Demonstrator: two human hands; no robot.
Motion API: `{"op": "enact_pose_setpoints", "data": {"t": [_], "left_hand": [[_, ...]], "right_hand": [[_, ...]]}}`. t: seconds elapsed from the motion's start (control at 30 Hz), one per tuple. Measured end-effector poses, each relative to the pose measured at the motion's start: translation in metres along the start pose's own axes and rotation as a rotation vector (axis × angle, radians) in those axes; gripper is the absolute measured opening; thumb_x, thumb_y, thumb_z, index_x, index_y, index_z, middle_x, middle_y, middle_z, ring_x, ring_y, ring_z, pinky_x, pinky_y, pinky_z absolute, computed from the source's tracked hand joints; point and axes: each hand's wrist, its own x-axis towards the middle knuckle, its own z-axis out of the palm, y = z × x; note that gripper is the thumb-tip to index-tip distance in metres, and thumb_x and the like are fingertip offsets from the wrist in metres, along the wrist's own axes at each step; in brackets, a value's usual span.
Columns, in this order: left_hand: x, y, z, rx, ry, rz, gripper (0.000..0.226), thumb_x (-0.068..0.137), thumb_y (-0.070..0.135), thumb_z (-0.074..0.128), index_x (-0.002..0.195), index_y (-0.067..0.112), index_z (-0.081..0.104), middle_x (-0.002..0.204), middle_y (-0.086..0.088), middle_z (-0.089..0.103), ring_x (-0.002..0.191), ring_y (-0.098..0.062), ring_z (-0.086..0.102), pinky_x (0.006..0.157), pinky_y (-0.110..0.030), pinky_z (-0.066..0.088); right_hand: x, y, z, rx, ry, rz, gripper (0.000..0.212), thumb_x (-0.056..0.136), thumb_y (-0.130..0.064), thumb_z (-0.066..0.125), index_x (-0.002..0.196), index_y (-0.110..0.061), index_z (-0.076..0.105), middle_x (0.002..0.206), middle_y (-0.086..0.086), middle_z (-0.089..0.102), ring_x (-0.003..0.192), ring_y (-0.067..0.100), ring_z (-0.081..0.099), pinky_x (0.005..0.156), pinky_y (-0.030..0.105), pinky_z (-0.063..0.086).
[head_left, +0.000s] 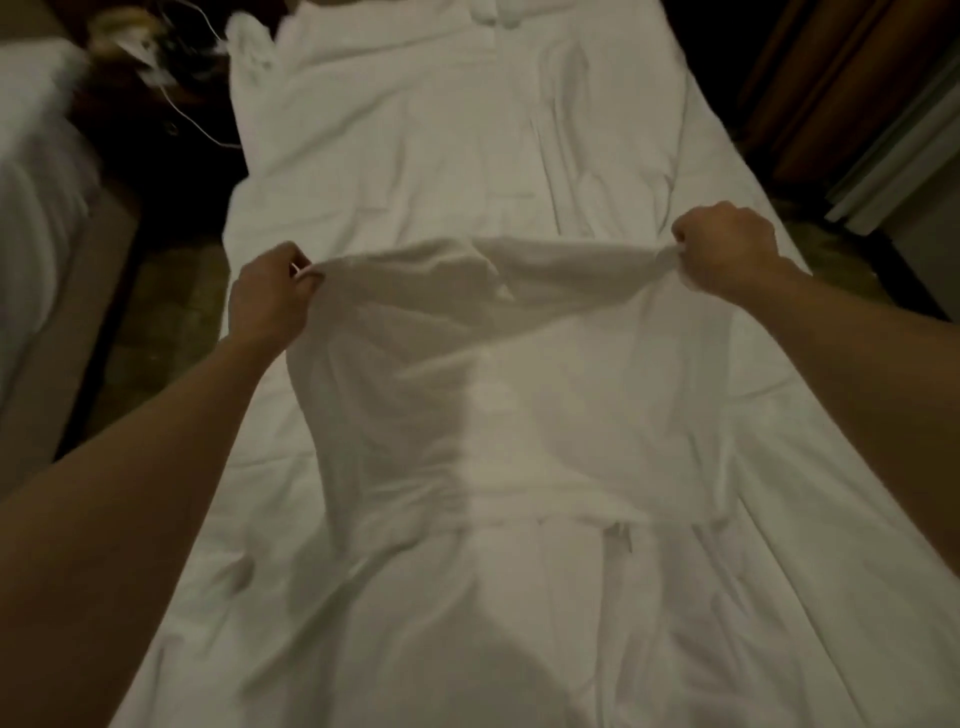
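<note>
A white cloth (498, 374), thin and sheet-like, hangs stretched between my two hands above a narrow bed (415, 135) covered in white linen. My left hand (270, 296) grips the cloth's upper left corner with curled fingers. My right hand (724, 249) grips the upper right corner the same way. The cloth's top edge sags a little between the hands, and its lower part falls onto the bed in front of me. The room is dim.
A second white bed (31, 208) stands at the left across a dark floor gap (156, 291). A dark nightstand (150, 62) with white cables and clutter sits at the top left. Wooden furniture and a pale panel (883, 156) line the right side.
</note>
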Motion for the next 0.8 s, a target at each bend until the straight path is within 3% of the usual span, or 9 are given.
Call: {"op": "enact_pose_setpoints", "data": {"t": [0.1,0.2,0.27,0.33,0.37,0.5,0.6,0.73,0.8], "left_hand": [[0.017,0.013,-0.043,-0.026,0.112,0.065,0.021,0.095,0.024,0.056,0.097,0.003,0.059,0.1,-0.017,0.057,0.089,-0.029,0.052,0.072,-0.031,0.033],[0.023,0.012,-0.076,-0.051,0.225,0.078,0.021,0.094,0.022,0.057,0.1,0.002,0.06,0.106,-0.019,0.056,0.094,-0.031,0.053,0.074,-0.031,0.034],[0.022,-0.003,-0.089,-0.072,0.241,0.126,0.018,0.092,0.018,0.06,0.098,0.001,0.061,0.101,-0.019,0.056,0.089,-0.022,0.055,0.074,-0.029,0.038],[0.011,-0.025,-0.091,-0.047,0.196,0.228,0.013,0.086,0.01,0.067,0.09,-0.003,0.063,0.087,-0.013,0.052,0.076,0.0,0.051,0.07,-0.014,0.035],[0.002,-0.035,-0.089,-0.034,0.159,0.282,0.011,0.082,0.005,0.071,0.086,-0.004,0.064,0.082,-0.011,0.051,0.072,0.003,0.051,0.067,-0.009,0.033],[-0.05,-0.075,-0.064,0.1,-0.075,0.438,0.013,0.072,-0.009,0.076,0.075,0.001,0.069,0.074,-0.011,0.059,0.064,-0.021,0.054,0.059,-0.024,0.04],[-0.089,-0.099,-0.037,0.211,-0.276,0.393,0.017,0.073,-0.009,0.073,0.072,0.008,0.072,0.077,-0.007,0.062,0.067,-0.021,0.058,0.064,-0.035,0.052],[-0.138,-0.129,0.003,0.383,-0.468,0.274,0.018,0.08,-0.001,0.067,0.075,0.014,0.075,0.085,-0.005,0.064,0.08,-0.024,0.06,0.069,-0.035,0.05],[-0.165,-0.145,0.024,0.445,-0.54,0.225,0.016,0.085,0.006,0.065,0.081,0.017,0.076,0.09,-0.001,0.063,0.086,-0.021,0.059,0.073,-0.033,0.048]], "right_hand": [[0.013,-0.008,-0.044,0.013,0.165,-0.087,0.015,0.087,0.004,0.049,0.086,0.001,0.064,0.092,0.022,0.06,0.084,0.039,0.058,0.064,0.034,0.035],[0.012,-0.009,-0.068,-0.002,0.344,-0.171,0.015,0.086,0.008,0.049,0.082,0.004,0.062,0.087,0.025,0.056,0.08,0.04,0.055,0.062,0.036,0.034],[0.005,-0.007,-0.068,-0.039,0.409,-0.215,0.012,0.085,0.009,0.051,0.082,0.005,0.062,0.083,0.026,0.054,0.075,0.04,0.054,0.06,0.037,0.033],[-0.006,-0.007,-0.055,-0.084,0.361,-0.277,0.012,0.081,0.011,0.054,0.081,0.004,0.064,0.08,0.025,0.054,0.074,0.04,0.054,0.06,0.036,0.029],[-0.015,-0.007,-0.045,-0.101,0.325,-0.314,0.012,0.078,0.012,0.057,0.079,0.003,0.065,0.079,0.025,0.055,0.073,0.04,0.055,0.061,0.037,0.028],[-0.064,-0.009,0.019,-0.101,0.204,-0.455,0.029,0.046,0.018,0.076,0.059,-0.004,0.062,0.061,0.02,0.053,0.052,0.034,0.055,0.055,0.034,0.029],[-0.109,-0.012,0.079,-0.082,0.098,-0.493,0.034,0.034,0.013,0.078,0.05,-0.011,0.06,0.055,0.014,0.053,0.046,0.031,0.055,0.048,0.033,0.038],[-0.175,-0.02,0.146,-0.068,0.039,-0.588,0.013,0.052,-0.005,0.051,0.042,-0.013,0.055,0.049,0.008,0.049,0.039,0.03,0.051,0.04,0.033,0.039],[-0.204,-0.025,0.182,-0.068,-0.119,-0.558,0.019,0.047,0.0,0.066,0.041,-0.015,0.054,0.047,0.006,0.048,0.037,0.028,0.051,0.038,0.032,0.039]]}}
